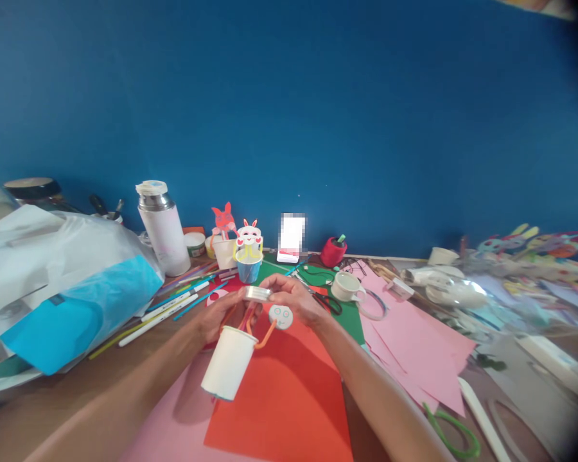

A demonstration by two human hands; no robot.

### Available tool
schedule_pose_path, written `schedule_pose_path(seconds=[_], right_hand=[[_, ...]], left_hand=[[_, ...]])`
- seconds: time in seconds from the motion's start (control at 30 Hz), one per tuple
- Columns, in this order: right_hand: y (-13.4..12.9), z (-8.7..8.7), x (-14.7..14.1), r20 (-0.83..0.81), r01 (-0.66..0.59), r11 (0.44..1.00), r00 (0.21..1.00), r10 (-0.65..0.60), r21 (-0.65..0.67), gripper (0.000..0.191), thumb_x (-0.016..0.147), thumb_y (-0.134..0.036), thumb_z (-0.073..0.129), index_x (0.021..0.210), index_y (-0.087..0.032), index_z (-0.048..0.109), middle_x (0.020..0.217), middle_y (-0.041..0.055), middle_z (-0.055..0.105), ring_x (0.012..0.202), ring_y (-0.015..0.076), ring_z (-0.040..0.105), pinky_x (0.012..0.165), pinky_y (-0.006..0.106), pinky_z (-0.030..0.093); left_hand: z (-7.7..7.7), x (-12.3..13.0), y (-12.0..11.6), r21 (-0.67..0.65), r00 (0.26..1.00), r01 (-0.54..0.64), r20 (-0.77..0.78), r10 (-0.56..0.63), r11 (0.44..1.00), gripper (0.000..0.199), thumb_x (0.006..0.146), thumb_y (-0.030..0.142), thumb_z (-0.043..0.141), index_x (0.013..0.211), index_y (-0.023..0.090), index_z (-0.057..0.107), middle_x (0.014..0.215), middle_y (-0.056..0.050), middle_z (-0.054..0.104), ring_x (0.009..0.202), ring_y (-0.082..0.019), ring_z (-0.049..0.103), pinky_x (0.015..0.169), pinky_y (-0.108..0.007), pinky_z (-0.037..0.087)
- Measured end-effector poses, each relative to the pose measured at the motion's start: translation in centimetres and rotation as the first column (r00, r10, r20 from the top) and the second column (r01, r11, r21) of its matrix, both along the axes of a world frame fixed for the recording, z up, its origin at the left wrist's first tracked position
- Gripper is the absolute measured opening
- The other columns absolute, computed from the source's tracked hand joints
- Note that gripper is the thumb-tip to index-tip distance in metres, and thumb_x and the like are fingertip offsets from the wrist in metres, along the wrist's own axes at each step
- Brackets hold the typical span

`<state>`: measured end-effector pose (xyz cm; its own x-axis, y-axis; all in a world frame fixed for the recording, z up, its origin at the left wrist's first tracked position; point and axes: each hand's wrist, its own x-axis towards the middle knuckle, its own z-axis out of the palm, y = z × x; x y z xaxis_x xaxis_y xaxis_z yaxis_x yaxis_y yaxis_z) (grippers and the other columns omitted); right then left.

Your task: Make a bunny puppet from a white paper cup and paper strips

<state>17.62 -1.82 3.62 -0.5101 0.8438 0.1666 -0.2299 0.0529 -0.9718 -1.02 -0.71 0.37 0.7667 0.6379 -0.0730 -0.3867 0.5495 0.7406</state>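
A white paper cup (pixel 228 362) hangs tilted above the red paper, with orange bent strips rising from its rim. My left hand (pixel 224 311) is closed around the strips just above the cup. My right hand (pixel 293 296) is closed on a small pale, shiny, band-like piece (pixel 257 294), which my left fingers also touch; its kind is unclear. Below my right fingers, a white disc (pixel 281 317) with a drawn face sits at the end of an orange strip. Under both hands lies a sheet of red paper (pixel 289 391). The fingertips are partly hidden.
Behind stand a blue cup with a bunny figure (pixel 249 269), a bright phone-like screen (pixel 291 237) and a white mug (pixel 345 286). A flask (pixel 162 228), pens (pixel 158 317) and a plastic bag (pixel 72 256) are left. Pink paper (pixel 414 346) lies right.
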Motion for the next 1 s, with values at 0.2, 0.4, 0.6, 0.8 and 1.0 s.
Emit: schedule_pose_path(seconds=[0.2, 0.4, 0.6, 0.8, 1.0], right_hand=[[0.0, -0.1, -0.3, -0.021, -0.012, 1.000, 1.000, 0.012, -0.009, 0.018, 0.068, -0.023, 0.061, 0.082, -0.016, 0.054, 0.069, 0.0002, 0.060, 0.064, 0.0127, 0.057, 0.063, 0.025, 0.042], [0.2, -0.7, -0.5, 0.114, 0.127, 0.992, 0.985, -0.127, 0.006, 0.011, 0.068, -0.021, 0.059, 0.075, -0.016, 0.052, 0.067, -0.0022, 0.056, 0.059, 0.0093, 0.050, 0.056, 0.021, 0.037], [0.1, -0.6, -1.0, 0.306, 0.310, 0.937, 0.887, -0.346, 0.161, 0.007, 0.068, -0.021, 0.058, 0.069, -0.017, 0.052, 0.060, -0.0055, 0.050, 0.055, 0.0074, 0.045, 0.052, 0.019, 0.034], [0.0, -0.4, -1.1, 0.239, 0.185, 0.978, 0.949, -0.204, 0.100, 0.014, 0.073, -0.028, 0.057, 0.080, -0.017, 0.057, 0.069, -0.0018, 0.059, 0.061, 0.0101, 0.054, 0.061, 0.023, 0.042], [0.0, 0.1, 0.0, 0.073, 0.020, 1.000, 0.997, -0.020, -0.003, 0.020, 0.072, -0.022, 0.056, 0.091, -0.017, 0.059, 0.079, 0.0007, 0.063, 0.071, 0.0129, 0.058, 0.070, 0.027, 0.044]], left_hand=[[-0.1, 0.2, -0.1, 0.082, 0.996, -0.035, -0.075, 0.041, 0.996, 0.027, 0.082, 0.034, 0.045, 0.082, 0.010, 0.058, 0.076, -0.008, 0.059, 0.060, -0.014, 0.056, 0.053, -0.025, 0.043], [0.2, 0.4, -0.2, 0.158, 0.967, -0.089, -0.223, 0.123, 0.983, 0.025, 0.080, 0.033, 0.050, 0.079, 0.010, 0.060, 0.066, -0.006, 0.059, 0.054, -0.012, 0.054, 0.050, -0.023, 0.040], [-0.1, 0.6, 0.1, 0.156, 0.947, -0.163, -0.252, 0.199, 0.974, 0.019, 0.076, 0.030, 0.056, 0.076, 0.011, 0.059, 0.068, -0.006, 0.061, 0.057, -0.012, 0.055, 0.052, -0.022, 0.040], [-0.6, 0.6, 0.2, 0.141, 0.956, -0.151, -0.231, 0.181, 0.978, 0.020, 0.077, 0.031, 0.055, 0.075, 0.011, 0.059, 0.066, -0.004, 0.060, 0.055, -0.011, 0.054, 0.051, -0.022, 0.040], [-0.1, 0.3, 0.3, 0.050, 0.992, -0.053, -0.111, 0.058, 0.997, 0.026, 0.081, 0.037, 0.046, 0.077, 0.013, 0.056, 0.074, -0.006, 0.058, 0.058, -0.012, 0.054, 0.051, -0.023, 0.042]])
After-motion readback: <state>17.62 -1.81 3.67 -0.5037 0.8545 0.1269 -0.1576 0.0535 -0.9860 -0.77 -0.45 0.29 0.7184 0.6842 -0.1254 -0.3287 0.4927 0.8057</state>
